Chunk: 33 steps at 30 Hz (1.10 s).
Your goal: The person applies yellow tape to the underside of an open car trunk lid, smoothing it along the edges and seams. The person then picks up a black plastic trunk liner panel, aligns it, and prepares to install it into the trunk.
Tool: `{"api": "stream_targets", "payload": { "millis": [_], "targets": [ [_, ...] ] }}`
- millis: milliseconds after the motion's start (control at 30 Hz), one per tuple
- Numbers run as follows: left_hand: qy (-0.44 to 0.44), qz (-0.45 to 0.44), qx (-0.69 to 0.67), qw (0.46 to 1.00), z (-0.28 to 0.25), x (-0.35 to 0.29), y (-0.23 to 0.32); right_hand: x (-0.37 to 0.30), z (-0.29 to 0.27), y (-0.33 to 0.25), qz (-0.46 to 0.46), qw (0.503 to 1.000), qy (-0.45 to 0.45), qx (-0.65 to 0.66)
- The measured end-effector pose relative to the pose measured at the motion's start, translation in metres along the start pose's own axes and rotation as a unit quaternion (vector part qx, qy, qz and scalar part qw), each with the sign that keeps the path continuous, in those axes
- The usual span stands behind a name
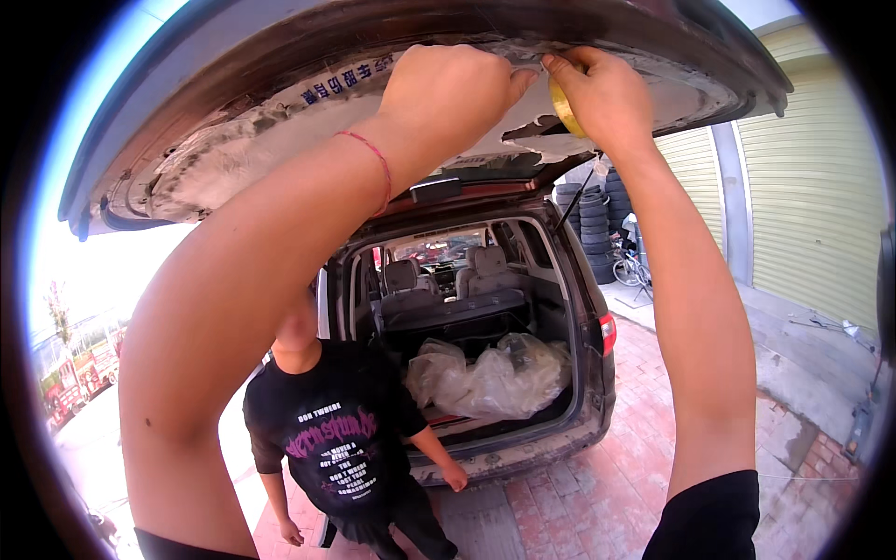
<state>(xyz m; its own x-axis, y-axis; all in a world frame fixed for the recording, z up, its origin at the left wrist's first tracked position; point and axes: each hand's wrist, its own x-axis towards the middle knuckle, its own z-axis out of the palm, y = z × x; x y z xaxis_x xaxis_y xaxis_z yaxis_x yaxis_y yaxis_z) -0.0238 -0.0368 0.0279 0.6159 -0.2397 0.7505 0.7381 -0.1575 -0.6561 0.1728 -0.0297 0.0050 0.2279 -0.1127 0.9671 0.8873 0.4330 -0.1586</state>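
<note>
Both arms reach up to the raised tailgate (691,56) of a dark brown car. My left hand (455,86), a red string around its wrist, is closed against the panel, its thumb pointing at my right hand. What its curled fingers grip, if anything, is hidden. My right hand (605,93) holds a yellow roll of tape (564,108), its thumb and fingertips up at the tailgate's edge. Pale covering sheet (219,173) with printing spreads over the tailgate's underside. The sheet has a torn, ragged opening just below the tape roll.
A person in a black printed T-shirt (341,425) stands below my left arm, beside the open cargo area. Crumpled clear plastic sheeting (509,378) lies inside it. A gas strut (578,193) props the tailgate. Stacked tyres (595,224) and a bicycle (633,269) stand by roller shutters (812,177).
</note>
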Motion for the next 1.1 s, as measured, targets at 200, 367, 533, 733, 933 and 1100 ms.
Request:
{"api": "stream_targets", "payload": {
  "millis": [200, 367, 533, 733, 933, 1100],
  "targets": [
    [0.007, -0.105, -0.03, 0.994, 0.011, 0.023, 0.011, -0.006, 0.007, -0.011, 0.043, 0.996, 0.021, 0.07],
    [0.016, -0.076, 0.014, 0.997, 0.029, 0.023, 0.012, -0.012, 0.012, 0.015, -0.057, 0.988, 0.017, 0.146],
    [0.034, -0.071, 0.032, 0.996, 0.033, 0.02, 0.014, -0.013, 0.004, 0.007, 0.003, 0.998, 0.054, -0.036],
    [0.009, -0.066, 0.017, 0.998, 0.023, 0.024, 0.047, -0.011, -0.003, 0.03, -0.01, 0.995, 0.011, 0.102],
    [0.041, -0.049, 0.027, 0.998, 0.049, 0.039, 0.031, -0.005, -0.013, 0.028, -0.05, 0.999, 0.008, 0.018],
    [0.033, -0.08, 0.041, 0.995, 0.039, 0.044, 0.046, -0.004, -0.002, 0.025, -0.024, 0.984, 0.148, -0.099]
  ]
}}
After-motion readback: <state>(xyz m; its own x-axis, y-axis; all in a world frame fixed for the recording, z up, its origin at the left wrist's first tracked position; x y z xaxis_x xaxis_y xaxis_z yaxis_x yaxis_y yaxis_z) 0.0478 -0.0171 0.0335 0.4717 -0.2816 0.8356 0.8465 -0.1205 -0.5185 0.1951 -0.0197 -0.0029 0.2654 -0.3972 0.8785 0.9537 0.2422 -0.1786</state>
